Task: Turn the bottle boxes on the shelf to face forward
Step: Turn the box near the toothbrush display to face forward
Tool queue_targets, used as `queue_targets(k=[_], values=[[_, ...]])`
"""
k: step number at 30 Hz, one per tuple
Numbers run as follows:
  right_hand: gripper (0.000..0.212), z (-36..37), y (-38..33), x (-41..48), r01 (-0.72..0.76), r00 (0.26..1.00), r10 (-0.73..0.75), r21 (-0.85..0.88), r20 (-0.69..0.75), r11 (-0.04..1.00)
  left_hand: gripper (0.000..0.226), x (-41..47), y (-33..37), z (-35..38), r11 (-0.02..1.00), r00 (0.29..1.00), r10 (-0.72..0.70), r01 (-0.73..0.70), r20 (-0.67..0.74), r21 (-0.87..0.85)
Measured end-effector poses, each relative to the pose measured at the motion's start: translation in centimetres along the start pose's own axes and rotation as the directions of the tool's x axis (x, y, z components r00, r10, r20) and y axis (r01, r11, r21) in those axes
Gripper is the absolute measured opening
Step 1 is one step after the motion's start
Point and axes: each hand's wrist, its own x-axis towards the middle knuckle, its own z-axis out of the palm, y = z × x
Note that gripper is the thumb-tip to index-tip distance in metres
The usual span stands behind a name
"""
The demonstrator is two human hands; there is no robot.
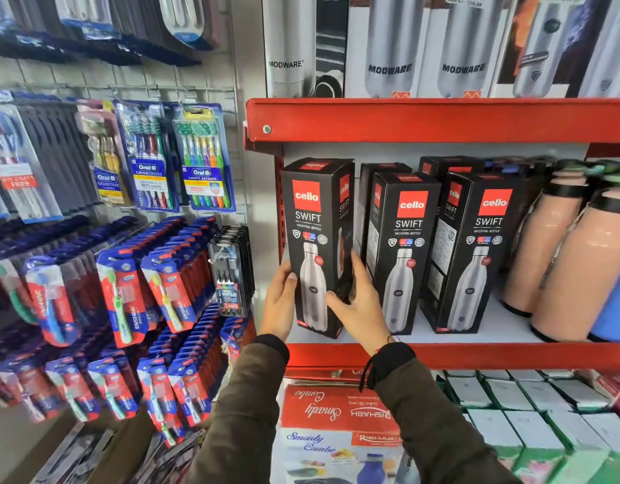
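Three black Cello Swift bottle boxes stand in the front row on a white shelf with a red edge [511, 354]. The leftmost box [314, 218] has its front panel towards me and sits slightly tilted. My left hand [279, 302] holds its left side near the bottom. My right hand [359, 305] grips its lower right corner, fingers wrapped on the side panel. The middle box [404, 246] and the right box [479, 249] show their fronts, angled a little. More black boxes [444, 165] stand behind them, mostly hidden.
Peach-coloured flasks [560, 246] stand at the shelf's right. A red shelf [441, 118] above carries Modware boxes. Toothbrush packs [162, 155] hang on the pegboard to the left. Below, a Smarty Combo box [336, 424] and small white-green boxes [518, 413] fill the lower shelf.
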Motion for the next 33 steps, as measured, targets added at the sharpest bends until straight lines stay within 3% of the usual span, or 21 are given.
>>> queue_targets(k=[4, 18, 25, 33], values=[[0.072, -0.2, 0.7, 0.4, 0.004, 1.0, -0.004, -0.002, 0.012, 1.0, 0.035, -0.5, -0.3, 0.2, 0.999, 0.999, 0.041, -0.041, -0.006, -0.015], [0.069, -0.1, 2.1, 0.8, -0.057, 0.998, 0.058, -0.011, 0.025, 0.998, 0.026, -1.0, -1.4, 1.0, 0.998, 0.997, 0.051, -0.047, -0.064, 0.051], [0.047, 0.0, 1.8, 0.6, -0.095, 0.994, 0.096, 0.025, -0.057, 0.995, 0.029, -0.9, -1.1, 1.3, 0.998, 0.997, 0.02, -0.016, -0.07, 0.053], [0.044, -0.3, 1.0, -0.4, -0.114, 0.991, 0.116, 0.043, -0.064, 0.993, 0.027, -1.9, -0.8, 1.1, 0.999, 0.996, -0.004, 0.008, -0.084, 0.045]])
